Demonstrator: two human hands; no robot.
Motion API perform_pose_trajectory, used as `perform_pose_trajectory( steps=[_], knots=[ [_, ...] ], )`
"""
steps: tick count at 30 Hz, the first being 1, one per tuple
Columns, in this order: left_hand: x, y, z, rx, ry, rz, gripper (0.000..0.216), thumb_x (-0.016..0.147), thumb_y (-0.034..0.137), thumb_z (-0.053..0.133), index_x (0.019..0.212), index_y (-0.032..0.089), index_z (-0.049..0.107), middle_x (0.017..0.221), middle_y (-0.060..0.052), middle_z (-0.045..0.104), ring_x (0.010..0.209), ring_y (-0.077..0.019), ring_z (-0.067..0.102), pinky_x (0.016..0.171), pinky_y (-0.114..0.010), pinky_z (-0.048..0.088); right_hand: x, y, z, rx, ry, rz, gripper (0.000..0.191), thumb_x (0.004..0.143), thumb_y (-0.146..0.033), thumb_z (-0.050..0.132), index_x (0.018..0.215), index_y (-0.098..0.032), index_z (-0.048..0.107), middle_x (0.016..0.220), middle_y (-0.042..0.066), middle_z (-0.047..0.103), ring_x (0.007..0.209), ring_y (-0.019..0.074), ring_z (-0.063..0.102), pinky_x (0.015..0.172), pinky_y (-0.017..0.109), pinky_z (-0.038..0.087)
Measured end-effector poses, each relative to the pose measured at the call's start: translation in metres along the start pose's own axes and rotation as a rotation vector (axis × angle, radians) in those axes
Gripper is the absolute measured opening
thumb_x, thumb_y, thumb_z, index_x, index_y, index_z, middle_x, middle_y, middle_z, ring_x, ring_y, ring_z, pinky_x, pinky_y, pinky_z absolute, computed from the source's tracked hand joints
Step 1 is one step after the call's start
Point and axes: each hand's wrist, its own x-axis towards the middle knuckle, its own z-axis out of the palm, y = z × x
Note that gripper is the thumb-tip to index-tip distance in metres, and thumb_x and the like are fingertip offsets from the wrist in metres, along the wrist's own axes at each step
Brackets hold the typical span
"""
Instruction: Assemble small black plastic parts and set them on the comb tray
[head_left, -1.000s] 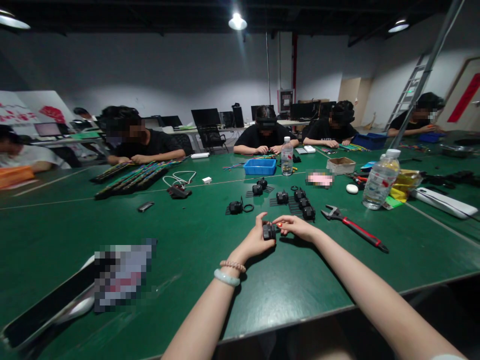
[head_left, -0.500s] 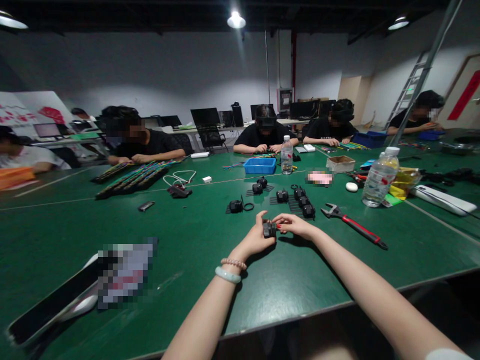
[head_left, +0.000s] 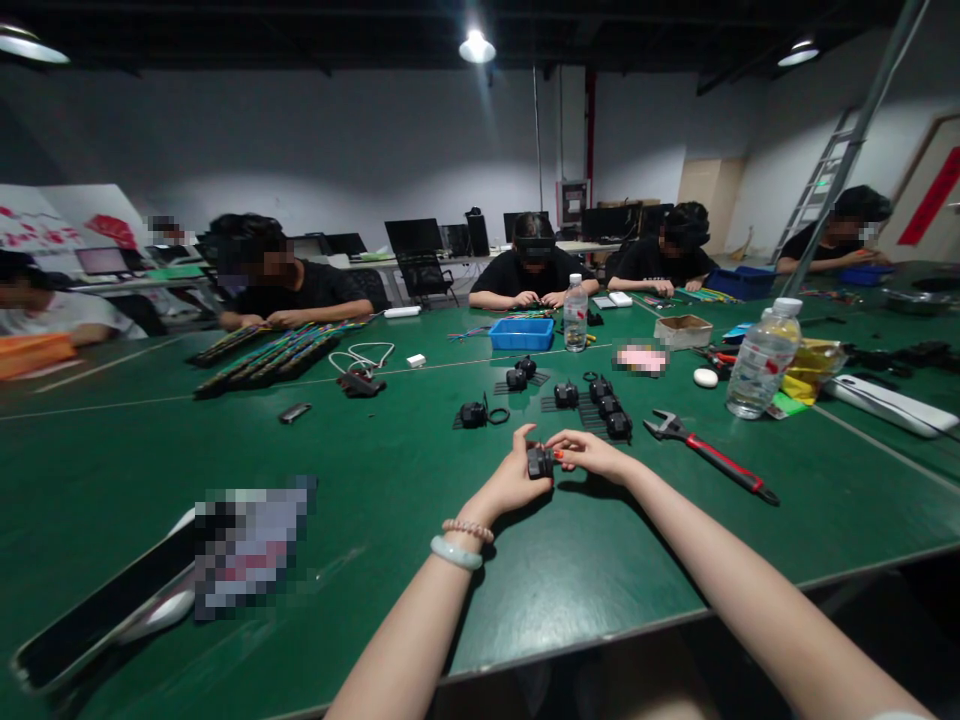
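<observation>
My left hand (head_left: 511, 478) is closed around a small black plastic fitting (head_left: 536, 462) with a ribbed, faceted body, its thumb and fingers on either side. From the right, my right hand (head_left: 594, 456) pinches the fitting's other end with the fingertips; what exactly lies between them is too small to tell. Beyond my hands lie several similar black fittings (head_left: 566, 396) with thin dark prongs or strips beside them. A loose black ring (head_left: 498, 415) rests next to the leftmost fitting (head_left: 472, 415). To the right lies an adjustable wrench (head_left: 712, 458) with a red and black handle.
Across the green table (head_left: 375, 560) stand a blue tray (head_left: 521, 334), a water bottle (head_left: 575, 315), a larger bottle (head_left: 763, 360) and a cardboard box (head_left: 683, 331). Bundled wires (head_left: 274, 358) lie at far left, a phone (head_left: 112, 600) at near left. Several people work around the table.
The view has shifted very slightly. Both hands keep their hold on the black fitting, and the right fingertips have turned a little at its end.
</observation>
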Motion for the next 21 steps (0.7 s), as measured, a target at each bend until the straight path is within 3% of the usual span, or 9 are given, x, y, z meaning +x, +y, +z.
perform_pose_trajectory(
  steps=[21],
  knots=[
    [0.0011, -0.0023, 0.0018, 0.001, 0.005, 0.017, 0.082, 0.061, 0.013, 0.056, 0.128, 0.019, 0.009, 0.105, -0.008, 0.047, 0.081, -0.0136, 0.052, 0.077, -0.030, 0.042, -0.0019, -0.0032, -0.0009, 0.011, -0.011, -0.003, 0.034, 0.071, -0.036, 0.059, 0.100, -0.019, 0.056, 0.089, 0.003, 0.056, 0.065, 0.0082, 0.050, 0.063, 0.023, 0.042]
  ],
)
